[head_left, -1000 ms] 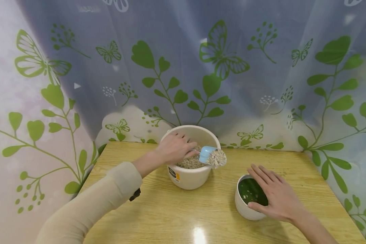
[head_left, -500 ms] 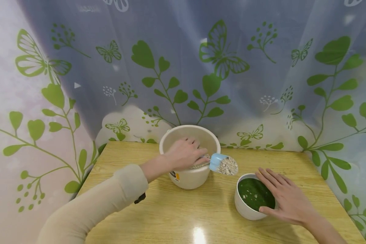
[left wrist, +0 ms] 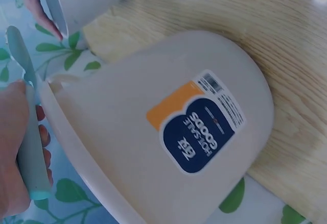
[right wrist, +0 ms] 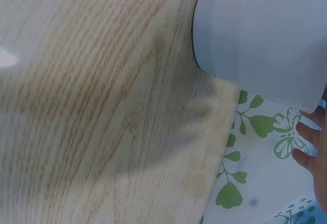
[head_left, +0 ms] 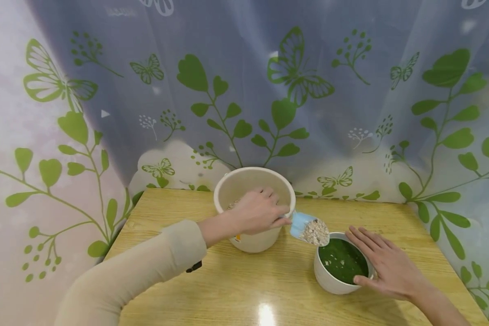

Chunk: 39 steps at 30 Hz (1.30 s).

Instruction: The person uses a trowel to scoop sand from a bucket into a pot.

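Observation:
In the head view my left hand (head_left: 258, 212) grips the handle of a light blue scoop (head_left: 300, 223), heaped with pale beige flakes (head_left: 315, 232). That hand is over the right front rim of a cream bucket (head_left: 254, 240), which holds more flakes. The scoop's tip reaches the near-left rim of a white pot (head_left: 330, 283) with a dark green surface and a few pale bits inside. My right hand (head_left: 387, 265) rests with straight fingers along the pot's right rim. The left wrist view shows the scoop handle (left wrist: 33, 147) in curled fingers beside the bucket.
Bucket and pot stand on a light wooden table (head_left: 236, 290). Behind the table hangs a curtain (head_left: 236, 90) printed with green leaves and butterflies. A label (left wrist: 196, 124) is stuck on the bucket's side.
My left hand has moved right and toward me, carrying the loaded scoop from above the bucket to the pot's rim. My right hand has slid slightly right along the pot.

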Available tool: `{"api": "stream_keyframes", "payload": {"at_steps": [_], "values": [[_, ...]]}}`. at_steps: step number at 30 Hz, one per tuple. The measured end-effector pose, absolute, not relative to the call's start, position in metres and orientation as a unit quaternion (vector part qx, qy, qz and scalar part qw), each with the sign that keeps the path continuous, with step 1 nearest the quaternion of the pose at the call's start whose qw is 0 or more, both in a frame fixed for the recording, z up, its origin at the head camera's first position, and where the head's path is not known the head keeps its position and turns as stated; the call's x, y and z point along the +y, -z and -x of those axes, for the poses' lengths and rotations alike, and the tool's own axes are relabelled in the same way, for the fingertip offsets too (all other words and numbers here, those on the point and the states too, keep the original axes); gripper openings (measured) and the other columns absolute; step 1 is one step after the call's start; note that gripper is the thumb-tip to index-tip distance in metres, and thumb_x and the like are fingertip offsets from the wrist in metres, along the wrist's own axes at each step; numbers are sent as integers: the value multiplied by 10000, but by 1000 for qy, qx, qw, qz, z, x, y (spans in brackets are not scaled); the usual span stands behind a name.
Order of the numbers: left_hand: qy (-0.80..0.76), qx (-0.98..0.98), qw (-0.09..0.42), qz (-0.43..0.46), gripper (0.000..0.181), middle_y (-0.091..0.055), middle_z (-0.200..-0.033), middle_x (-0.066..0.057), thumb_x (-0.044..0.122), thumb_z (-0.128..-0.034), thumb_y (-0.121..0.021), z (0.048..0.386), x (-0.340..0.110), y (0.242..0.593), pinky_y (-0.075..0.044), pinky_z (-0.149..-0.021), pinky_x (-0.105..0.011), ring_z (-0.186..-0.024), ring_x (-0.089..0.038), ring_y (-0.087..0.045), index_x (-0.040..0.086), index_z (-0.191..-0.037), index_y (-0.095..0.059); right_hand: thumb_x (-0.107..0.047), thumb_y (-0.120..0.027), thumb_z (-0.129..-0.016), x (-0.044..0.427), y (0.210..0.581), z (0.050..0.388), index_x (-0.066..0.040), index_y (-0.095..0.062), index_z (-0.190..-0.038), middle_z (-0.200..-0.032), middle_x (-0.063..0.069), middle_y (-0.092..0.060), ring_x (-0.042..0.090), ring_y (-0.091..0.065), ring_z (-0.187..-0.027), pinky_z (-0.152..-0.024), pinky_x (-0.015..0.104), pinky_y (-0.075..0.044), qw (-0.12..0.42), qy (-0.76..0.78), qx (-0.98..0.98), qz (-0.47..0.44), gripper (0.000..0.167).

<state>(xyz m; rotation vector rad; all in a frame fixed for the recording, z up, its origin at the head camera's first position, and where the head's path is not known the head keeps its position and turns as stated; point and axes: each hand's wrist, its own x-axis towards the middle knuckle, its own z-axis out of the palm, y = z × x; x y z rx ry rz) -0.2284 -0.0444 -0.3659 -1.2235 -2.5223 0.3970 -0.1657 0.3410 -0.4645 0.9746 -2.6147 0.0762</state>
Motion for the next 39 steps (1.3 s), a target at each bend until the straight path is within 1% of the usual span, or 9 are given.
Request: {"api": "stream_keyframes", "payload": {"at_steps": [5,9,12,15,20,25,29,34,39], "values": [[-150,-875,155,434,468,-747,-1062,25,590,-1118,-319,222,-37,367,-563,-812,-321,-972,-182,-672,303,-1238,-669,-790,-645,-838,343,466,164,-183,-333,-1663,-1690,69,-424,64,-134,-1645,-1119,545,-421,174,-28,-921,-347,1070],[-152,-872,162,435,465,-714,-962,42,598,-1114,-323,219,-32,368,-547,-796,-310,-922,-168,-657,280,-1167,-659,-818,-584,-868,344,467,166,-132,-350,-1651,-1727,48,-353,-38,55,-1615,-1339,355,-150,178,-30,-915,-359,1067],[-159,-872,163,434,472,-696,-936,54,612,-1110,-316,218,-28,369,-540,-789,-301,-915,-156,-655,288,-1153,-657,-827,-562,-876,345,468,167,-85,-389,-1625,-1712,88,-381,-65,110,-1595,-1249,106,92,182,-31,-912,-366,1069],[-165,-869,167,436,473,-702,-970,58,613,-1110,-312,218,-23,370,-540,-790,-294,-930,-145,-662,300,-1155,-663,-825,-565,-876,345,469,167,-85,-391,-1623,-1673,125,-439,-70,112,-1592,-1339,265,-50,180,-27,-914,-362,1065],[-170,-858,182,448,463,-726,-1022,74,608,-1110,-327,216,-14,375,-530,-774,-272,-931,-126,-674,314,-1128,-683,-826,-571,-871,346,470,166,-138,-310,-1667,-1661,140,-450,-70,88,-1593,-1186,445,-352,174,-27,-919,-352,1084],[-181,-851,193,454,477,-715,-991,104,618,-1109,-312,213,-2,381,-515,-773,-244,-931,-94,-663,334,-1125,-695,-818,-568,-882,347,471,166,-125,-319,-1662,-1656,145,-455,43,-89,-1646,-1295,174,-46,184,-34,-916,-354,1073],[-187,-848,198,455,475,-735,-1025,102,631,-1103,-320,210,8,386,-535,-759,-233,-987,-88,-680,347,-1132,-700,-809,-601,-866,349,472,163,-146,-321,-1664,-1715,66,-379,94,-200,-1636,-1239,300,-216,183,-35,-920,-346,1075],[-205,-837,211,461,481,-757,-1064,91,631,-1106,-298,208,16,393,-550,-752,-237,-1013,-102,-702,360,-1167,-691,-826,-577,-871,352,473,160,-129,-337,-1656,-1746,38,-310,-56,37,-1602,-1109,466,-376,175,-28,-925,-337,1076],[-228,-831,223,456,504,-754,-1041,97,633,-1110,-258,209,19,395,-526,-756,-236,-948,-95,-686,365,-1187,-678,-830,-564,-874,352,473,161,-112,-348,-1646,-1754,54,-285,-34,36,-1616,-1033,556,-436,175,-25,-928,-328,1077]]}}
